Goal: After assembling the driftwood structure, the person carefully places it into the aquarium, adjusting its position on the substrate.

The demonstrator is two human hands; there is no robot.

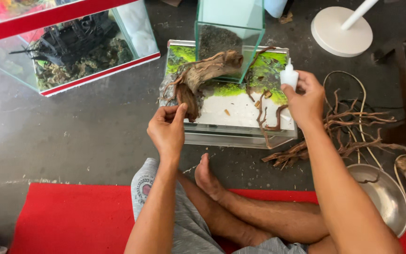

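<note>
Head view, left to right: red-trimmed glass tank [71, 47] at 10 o'clock. Your left hand [167, 129] pinches the lower end of the driftwood piece [203, 75], which rests on the flat white box [240, 110] at centre. Your right hand [306, 99] is clenched round a small white glue bottle [288, 75], nozzle up. Steel bowl [384, 195] at 4 o'clock.

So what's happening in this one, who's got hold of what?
A person sits cross-legged on a red mat before a low glass tank. The left hand holds the lower end of a large driftwood piece that rests on the tank's edge. The right hand holds a small white squeeze bottle, nozzle up, above the tank. Loose twiggy roots and a metal bowl lie to the right.
</note>
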